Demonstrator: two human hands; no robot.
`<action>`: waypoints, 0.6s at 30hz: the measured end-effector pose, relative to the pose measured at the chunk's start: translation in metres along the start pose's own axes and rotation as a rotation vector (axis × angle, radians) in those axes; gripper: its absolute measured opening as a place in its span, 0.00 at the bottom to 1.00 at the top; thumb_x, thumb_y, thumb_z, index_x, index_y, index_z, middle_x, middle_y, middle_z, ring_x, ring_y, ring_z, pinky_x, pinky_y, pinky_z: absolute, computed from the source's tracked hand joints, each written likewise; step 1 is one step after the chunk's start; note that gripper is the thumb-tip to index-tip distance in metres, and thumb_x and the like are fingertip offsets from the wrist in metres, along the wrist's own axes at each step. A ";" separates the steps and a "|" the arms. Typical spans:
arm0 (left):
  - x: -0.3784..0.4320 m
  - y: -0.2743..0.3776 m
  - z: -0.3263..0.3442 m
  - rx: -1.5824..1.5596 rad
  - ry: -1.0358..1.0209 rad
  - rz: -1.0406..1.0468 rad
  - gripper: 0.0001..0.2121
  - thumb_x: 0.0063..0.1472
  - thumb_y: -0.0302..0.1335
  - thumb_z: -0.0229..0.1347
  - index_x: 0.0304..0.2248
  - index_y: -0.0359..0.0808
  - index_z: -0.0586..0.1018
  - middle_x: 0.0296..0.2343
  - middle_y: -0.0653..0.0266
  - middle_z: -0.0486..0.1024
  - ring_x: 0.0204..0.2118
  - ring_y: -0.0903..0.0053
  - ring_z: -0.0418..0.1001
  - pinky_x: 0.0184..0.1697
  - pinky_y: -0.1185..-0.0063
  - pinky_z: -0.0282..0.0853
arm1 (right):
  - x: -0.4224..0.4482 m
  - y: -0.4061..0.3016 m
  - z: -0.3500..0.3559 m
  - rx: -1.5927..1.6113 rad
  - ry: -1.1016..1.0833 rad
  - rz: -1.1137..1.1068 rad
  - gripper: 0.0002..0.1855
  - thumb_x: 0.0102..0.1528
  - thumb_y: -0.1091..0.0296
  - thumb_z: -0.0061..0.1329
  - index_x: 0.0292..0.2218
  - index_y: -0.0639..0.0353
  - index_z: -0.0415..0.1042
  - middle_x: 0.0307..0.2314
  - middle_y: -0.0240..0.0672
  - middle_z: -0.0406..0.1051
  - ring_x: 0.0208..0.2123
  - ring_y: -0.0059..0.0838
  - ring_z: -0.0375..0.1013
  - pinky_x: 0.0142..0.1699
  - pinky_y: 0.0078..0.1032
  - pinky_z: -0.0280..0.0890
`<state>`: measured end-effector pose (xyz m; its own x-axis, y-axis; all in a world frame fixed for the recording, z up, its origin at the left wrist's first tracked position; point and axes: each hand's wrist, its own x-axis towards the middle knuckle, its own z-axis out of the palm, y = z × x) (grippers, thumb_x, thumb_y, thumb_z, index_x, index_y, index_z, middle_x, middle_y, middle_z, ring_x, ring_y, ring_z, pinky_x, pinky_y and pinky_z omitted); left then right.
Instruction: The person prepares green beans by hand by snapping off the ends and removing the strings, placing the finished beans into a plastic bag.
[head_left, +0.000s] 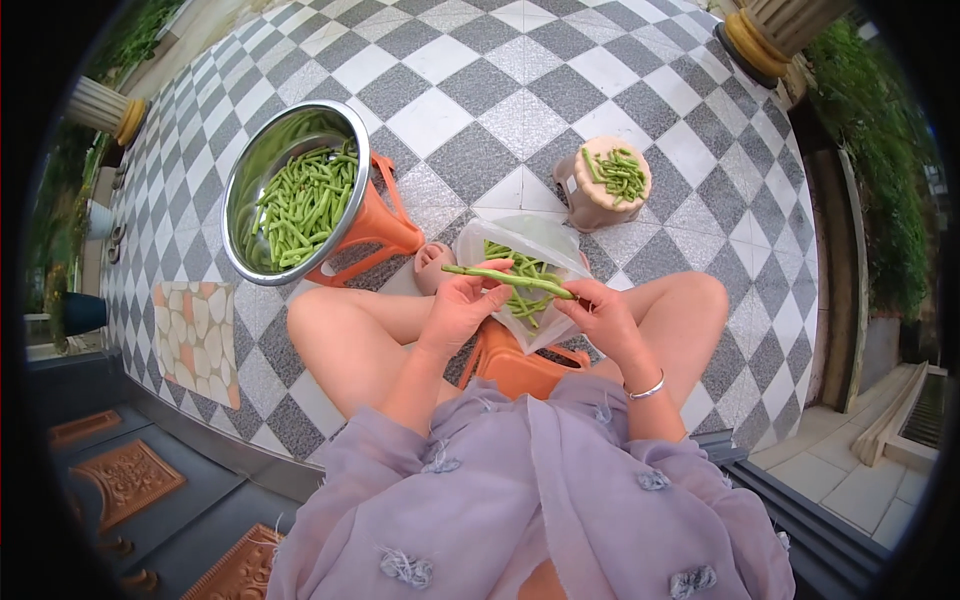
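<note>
A long green bean (517, 279) lies crosswise between my two hands, above an open plastic bag (517, 229). My left hand (471, 300) pinches it near its left part, with the tip sticking out past the fingers. At the other end, my right hand (598, 304) grips the bean between thumb and fingers. More whole green beans (529, 300) show inside the bag between my knees. To the left, a steel basin (358, 199) holds many short bean pieces (304, 206). Small bean scraps (619, 174) are heaped on a low stool (596, 202) at the front right.
The basin rests on an orange plastic stool (382, 214); I sit on another orange stool (525, 367). A pebble-patterned mat (196, 341) lies on the checkered tile floor (480, 109) at left. Columns (780, 37) stand at the far edges, and a dark panelled door (165, 517) is at lower left.
</note>
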<state>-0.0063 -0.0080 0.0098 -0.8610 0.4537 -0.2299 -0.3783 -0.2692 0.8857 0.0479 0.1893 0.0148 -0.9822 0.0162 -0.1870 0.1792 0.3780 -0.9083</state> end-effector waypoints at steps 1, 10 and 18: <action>-0.004 0.001 0.003 -0.051 -0.023 -0.059 0.15 0.51 0.20 0.51 0.40 0.30 0.68 0.29 0.68 0.70 0.29 0.88 0.66 0.30 0.90 0.62 | 0.000 -0.001 0.005 0.007 -0.006 -0.003 0.07 0.46 0.73 0.48 0.31 0.62 0.70 0.18 0.25 0.64 0.20 0.14 0.58 0.25 0.14 0.56; -0.023 -0.002 0.004 -0.092 0.081 -0.034 0.09 0.54 0.24 0.49 0.35 0.31 0.72 0.22 0.72 0.69 0.23 0.92 0.62 0.23 0.93 0.58 | 0.007 -0.020 0.021 -0.202 0.039 -0.401 0.09 0.41 0.68 0.50 0.28 0.59 0.70 0.21 0.35 0.68 0.25 0.35 0.64 0.30 0.27 0.60; -0.024 -0.003 0.005 -0.018 0.127 -0.039 0.10 0.55 0.27 0.48 0.35 0.31 0.71 0.20 0.68 0.69 0.18 0.88 0.63 0.21 0.91 0.58 | 0.009 -0.019 0.033 -0.192 0.045 -0.348 0.10 0.42 0.70 0.49 0.30 0.58 0.70 0.20 0.34 0.66 0.27 0.33 0.63 0.33 0.27 0.57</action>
<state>0.0173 -0.0136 0.0152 -0.8810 0.3535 -0.3144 -0.4176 -0.2688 0.8680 0.0375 0.1519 0.0181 -0.9846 -0.1042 0.1406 -0.1747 0.5340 -0.8273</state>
